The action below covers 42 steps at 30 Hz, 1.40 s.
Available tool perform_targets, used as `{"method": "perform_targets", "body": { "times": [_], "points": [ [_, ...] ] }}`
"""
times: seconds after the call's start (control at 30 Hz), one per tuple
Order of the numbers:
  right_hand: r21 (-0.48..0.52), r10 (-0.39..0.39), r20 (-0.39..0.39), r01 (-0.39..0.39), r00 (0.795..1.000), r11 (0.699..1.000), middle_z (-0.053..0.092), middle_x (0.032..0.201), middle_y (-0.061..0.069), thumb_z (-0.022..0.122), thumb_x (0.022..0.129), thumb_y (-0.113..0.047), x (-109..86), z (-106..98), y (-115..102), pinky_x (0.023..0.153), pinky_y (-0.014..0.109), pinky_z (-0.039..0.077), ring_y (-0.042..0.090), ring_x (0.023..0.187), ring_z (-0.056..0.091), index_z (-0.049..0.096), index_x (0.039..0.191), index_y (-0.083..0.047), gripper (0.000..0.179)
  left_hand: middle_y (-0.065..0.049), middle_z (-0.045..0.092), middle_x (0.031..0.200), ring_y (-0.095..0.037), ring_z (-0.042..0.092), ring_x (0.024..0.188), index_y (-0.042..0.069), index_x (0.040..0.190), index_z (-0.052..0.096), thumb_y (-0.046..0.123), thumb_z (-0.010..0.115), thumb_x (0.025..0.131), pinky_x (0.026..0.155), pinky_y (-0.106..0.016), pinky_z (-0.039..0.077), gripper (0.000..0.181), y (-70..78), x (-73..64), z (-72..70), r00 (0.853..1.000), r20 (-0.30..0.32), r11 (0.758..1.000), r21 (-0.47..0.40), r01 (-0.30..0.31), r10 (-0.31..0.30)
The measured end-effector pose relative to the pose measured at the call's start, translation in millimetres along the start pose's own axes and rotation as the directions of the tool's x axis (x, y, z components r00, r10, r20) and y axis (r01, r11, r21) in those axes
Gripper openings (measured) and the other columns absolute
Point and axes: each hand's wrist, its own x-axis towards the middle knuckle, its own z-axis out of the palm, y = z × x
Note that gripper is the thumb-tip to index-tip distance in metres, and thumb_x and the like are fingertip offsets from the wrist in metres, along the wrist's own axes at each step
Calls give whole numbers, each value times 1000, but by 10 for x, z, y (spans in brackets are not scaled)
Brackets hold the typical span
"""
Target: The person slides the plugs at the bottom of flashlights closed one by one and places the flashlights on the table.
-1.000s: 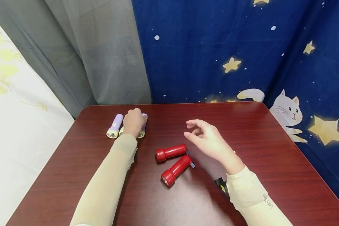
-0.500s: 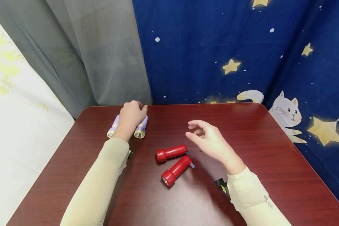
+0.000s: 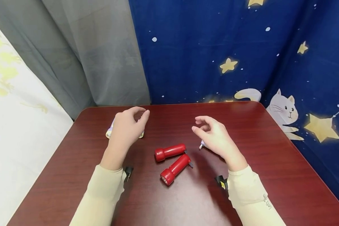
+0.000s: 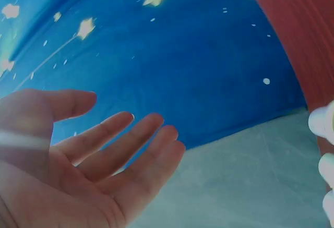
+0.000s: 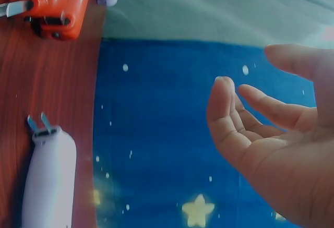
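Observation:
My left hand hovers over the back left of the table with fingers loosely bent and nothing in them. Beneath it, mostly hidden, lie lavender flashlights with yellow rims; one lavender flashlight peeks out at its left. The left wrist view shows the palm bare, with pale flashlight ends at the right edge. My right hand hangs relaxed and empty above another lavender flashlight, whose two plug prongs are folded out. Between the hands lie two red flashlights, one farther back, one nearer.
The reddish-brown wooden table has rounded back corners. Behind it hang a grey curtain and a blue star-patterned curtain. A white cloth drops along the left side. Prongs stick out of a red flashlight's end.
My left hand has uncurled from among the lavender flashlights, lifted and drawn back toward me. My right hand has shifted slightly right, and a prong end now shows beneath it.

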Motion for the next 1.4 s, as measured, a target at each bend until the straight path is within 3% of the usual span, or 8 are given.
{"method": "perform_targets", "body": {
  "times": [0.2,0.37,0.57,0.8,1.13,1.3,1.4],
  "points": [
    [-42,31,-26,-32,999,999,69,139,12,67,104,-31,-22,-111,92,108,55,53,31,118,71,62,143,-12,44,-11,80,120,-31,70,105,12,130,74,38,60,106,92,-49,57,38,19,-198,24,1000,5,997,-74,13,-13],
    [-88,63,-17,-64,998,994,67,142,15,64,105,-35,-12,-215,157,103,54,56,32,120,69,60,145,-11,47,-10,79,125,-32,69,119,12,130,74,38,62,105,99,-51,57,38,21,-225,141,999,3,994,-97,46,-46],
    [-176,97,32,-90,995,980,64,142,18,63,105,-35,60,-253,222,99,52,58,33,120,68,56,149,-9,52,-12,79,123,-31,73,115,9,128,73,37,63,105,101,-50,58,38,-4,-195,315,998,19,995,-82,55,-54],
    [-248,64,111,-35,992,968,61,143,21,66,104,-35,105,-179,288,106,56,54,39,128,64,60,146,-7,51,-12,77,127,-33,73,116,9,132,72,37,62,104,101,-52,59,41,0,-219,477,994,82,996,-39,76,-72],
    [-264,33,153,9,988,964,60,147,21,67,103,-35,86,-195,245,108,58,54,41,130,62,60,145,-5,52,-12,78,126,-33,75,111,10,131,73,37,63,103,100,-52,59,40,59,-249,475,993,107,998,-32,59,-55],
    [-266,33,175,15,984,964,58,149,22,67,103,-35,74,-182,245,108,58,53,41,130,62,60,145,-5,53,-9,79,123,-29,75,111,11,129,73,35,68,102,101,-50,59,37,91,-325,545,983,174,999,13,50,-52],
    [-272,28,180,22,983,962,58,149,22,67,103,-35,72,-169,251,107,57,54,40,129,63,60,145,-4,52,-8,79,118,-28,75,104,14,127,75,36,73,100,97,-50,61,36,144,-410,639,967,247,995,95,43,-66]
  ]
}}
